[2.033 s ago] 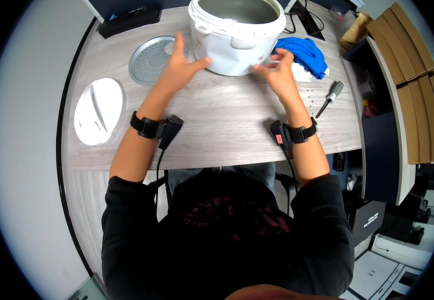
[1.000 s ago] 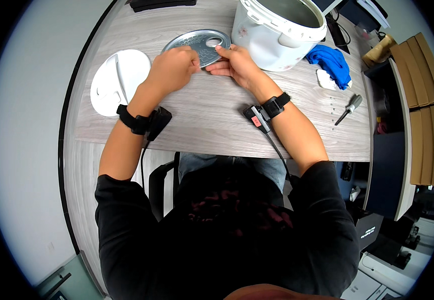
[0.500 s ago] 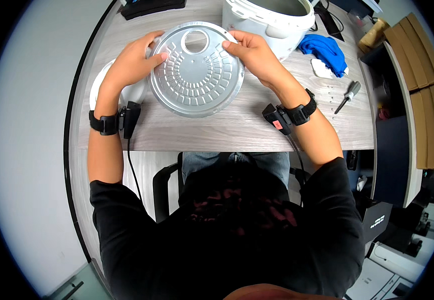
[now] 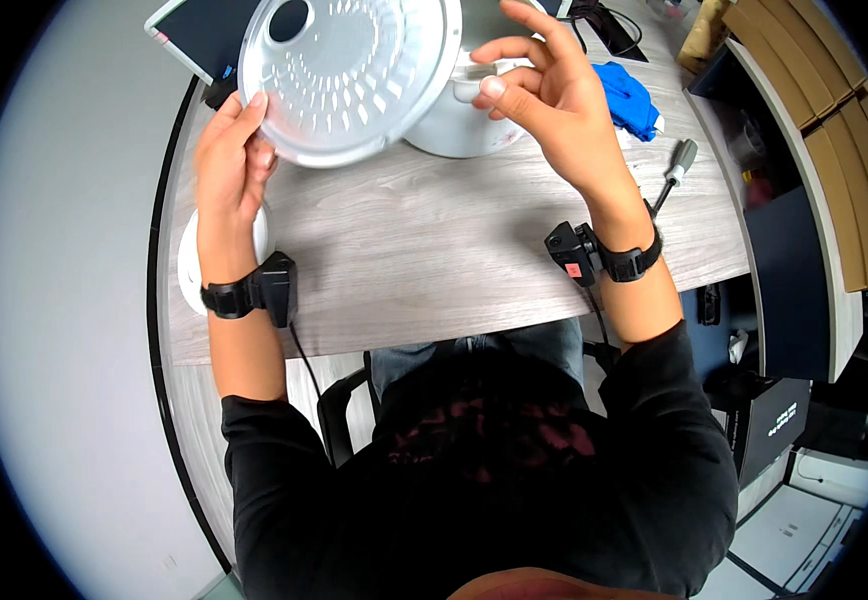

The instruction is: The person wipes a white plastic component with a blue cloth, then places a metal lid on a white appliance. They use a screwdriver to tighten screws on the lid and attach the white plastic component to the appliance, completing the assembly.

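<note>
My left hand (image 4: 226,155) grips the lower left edge of a silvery round plate (image 4: 354,90), thumb on its face. The plate has rings of slots and one round hole, and it is raised and tilted above the table. My right hand (image 4: 559,110) is off the plate, fingers spread and bent, with nothing seen in them. It hovers in front of a white round pot-like housing (image 4: 464,132), partly hidden behind the plate and hand. A white round piece (image 4: 191,265) lies on the table under my left wrist.
A grey-handled screwdriver (image 4: 683,163) lies beyond my right wrist, with a blue cloth (image 4: 625,100) farther back. A dark panel with a white frame (image 4: 176,48) stands at the far left. Cardboard boxes (image 4: 849,150) line a shelf on the right; black cables (image 4: 609,25) lie behind.
The plate has been lifted up and away, toward the far left, and tilted. My right hand has let go of it and opened; my left hand keeps its hold.
</note>
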The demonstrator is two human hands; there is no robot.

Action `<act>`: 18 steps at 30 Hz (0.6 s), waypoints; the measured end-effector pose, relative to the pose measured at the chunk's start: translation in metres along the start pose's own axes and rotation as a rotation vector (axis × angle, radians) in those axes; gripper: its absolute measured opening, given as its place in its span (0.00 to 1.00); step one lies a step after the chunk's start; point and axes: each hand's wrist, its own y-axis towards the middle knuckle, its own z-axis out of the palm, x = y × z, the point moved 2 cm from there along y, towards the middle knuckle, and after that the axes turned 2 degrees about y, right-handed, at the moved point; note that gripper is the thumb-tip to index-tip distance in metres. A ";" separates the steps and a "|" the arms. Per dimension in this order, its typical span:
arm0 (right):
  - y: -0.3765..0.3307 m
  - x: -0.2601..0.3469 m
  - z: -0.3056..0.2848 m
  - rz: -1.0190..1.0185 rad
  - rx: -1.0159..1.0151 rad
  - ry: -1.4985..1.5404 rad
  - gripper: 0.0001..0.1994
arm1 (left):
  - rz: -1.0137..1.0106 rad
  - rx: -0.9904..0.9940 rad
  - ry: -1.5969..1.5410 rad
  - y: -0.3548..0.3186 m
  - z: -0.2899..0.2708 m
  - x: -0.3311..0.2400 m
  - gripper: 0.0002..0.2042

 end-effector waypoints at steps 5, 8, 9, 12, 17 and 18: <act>0.010 0.028 0.001 -0.297 -0.194 -0.511 0.31 | 0.051 0.017 -0.181 0.029 0.049 0.012 0.08; 0.019 0.015 -0.004 -0.543 -0.278 -0.826 0.33 | 0.038 0.050 -0.239 0.042 0.083 0.017 0.10; 0.021 0.015 -0.004 -0.559 -0.293 -0.900 0.29 | 0.035 0.022 -0.245 0.043 0.089 0.018 0.09; 0.026 -0.004 -0.004 -0.578 -0.250 -0.875 0.24 | 0.031 -0.019 -0.284 0.040 0.118 0.022 0.09; 0.039 -0.023 -0.011 -0.614 -0.218 -0.896 0.19 | 0.054 0.041 -0.279 0.035 0.137 0.025 0.12; 0.043 -0.026 -0.017 -0.613 -0.210 -0.873 0.18 | 0.057 0.048 -0.231 0.035 0.135 0.028 0.13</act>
